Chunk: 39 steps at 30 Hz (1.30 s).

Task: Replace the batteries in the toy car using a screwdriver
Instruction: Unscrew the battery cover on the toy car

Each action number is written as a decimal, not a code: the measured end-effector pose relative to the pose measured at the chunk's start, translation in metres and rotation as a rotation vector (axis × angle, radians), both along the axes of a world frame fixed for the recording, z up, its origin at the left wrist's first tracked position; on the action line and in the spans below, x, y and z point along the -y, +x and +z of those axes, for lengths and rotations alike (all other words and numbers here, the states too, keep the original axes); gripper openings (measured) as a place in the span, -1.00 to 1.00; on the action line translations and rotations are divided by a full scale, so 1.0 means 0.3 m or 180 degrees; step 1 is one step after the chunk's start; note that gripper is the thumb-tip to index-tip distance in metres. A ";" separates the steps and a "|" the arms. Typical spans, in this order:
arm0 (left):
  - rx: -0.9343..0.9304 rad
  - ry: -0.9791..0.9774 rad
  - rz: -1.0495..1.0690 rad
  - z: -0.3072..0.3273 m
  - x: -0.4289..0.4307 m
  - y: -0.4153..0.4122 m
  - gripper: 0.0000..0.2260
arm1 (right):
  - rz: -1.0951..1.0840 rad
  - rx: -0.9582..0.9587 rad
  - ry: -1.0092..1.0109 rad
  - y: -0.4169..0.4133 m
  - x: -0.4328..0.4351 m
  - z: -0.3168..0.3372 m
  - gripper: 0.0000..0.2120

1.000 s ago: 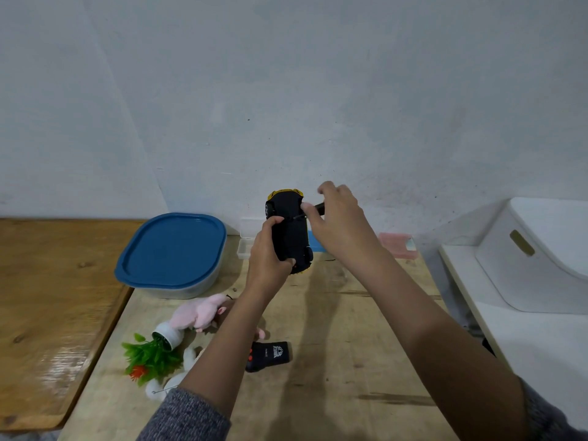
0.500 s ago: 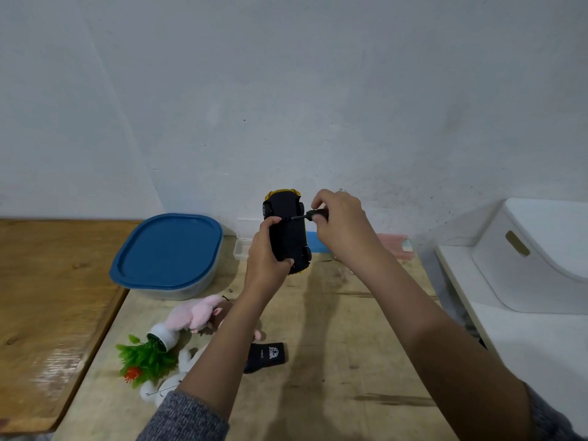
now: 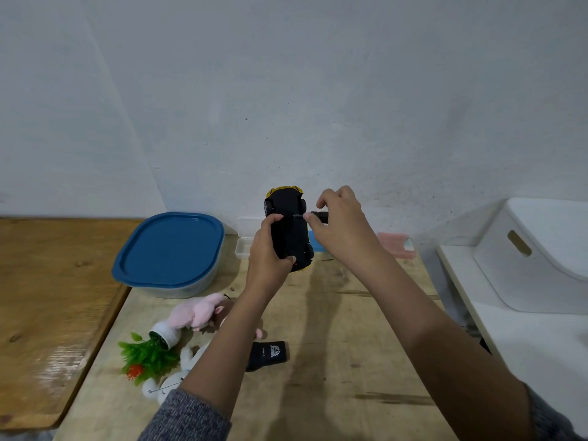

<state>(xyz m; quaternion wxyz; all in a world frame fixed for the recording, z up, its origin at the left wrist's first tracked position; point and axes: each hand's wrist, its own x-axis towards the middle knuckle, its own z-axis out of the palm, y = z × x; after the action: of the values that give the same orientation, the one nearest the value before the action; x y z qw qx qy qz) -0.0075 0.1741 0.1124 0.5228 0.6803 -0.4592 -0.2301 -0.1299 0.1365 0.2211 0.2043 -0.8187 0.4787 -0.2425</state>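
We see a tub [image 3: 191,289] with its blue lid [image 3: 168,249] on at the back of the desk [image 3: 334,345]; its contents are hidden. Above the desk, the left hand [image 3: 270,253] curls its fingers [image 3: 289,259] round the car [image 3: 289,230], underside toward us. The right hand [image 3: 340,224] pinches the screwdriver [image 3: 318,214], its tip against that underside.

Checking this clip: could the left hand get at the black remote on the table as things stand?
Probably not right away: the left hand grips the toy car, held above the table while the right hand holds the screwdriver to it. The remote itself lies uncovered beside the left forearm.
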 end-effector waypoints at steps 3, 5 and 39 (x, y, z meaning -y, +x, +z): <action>-0.0009 0.0013 0.0012 0.002 0.000 0.004 -0.30 | -0.0134 -0.0250 0.0037 0.004 0.002 0.003 -0.80; 0.0033 0.0025 0.0006 0.000 0.000 0.005 -0.30 | -0.0159 -0.0108 0.0067 0.004 0.010 0.005 -0.82; -0.0144 0.0082 -0.0063 -0.007 0.004 0.010 -0.30 | 0.0235 -0.0397 -0.0146 0.029 0.027 0.011 -0.75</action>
<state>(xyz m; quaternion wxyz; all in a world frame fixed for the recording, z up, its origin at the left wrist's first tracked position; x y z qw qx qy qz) -0.0046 0.1729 0.1104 0.5220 0.6771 -0.4510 -0.2565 -0.1212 0.1283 0.2244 0.1642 -0.8538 0.4543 -0.1942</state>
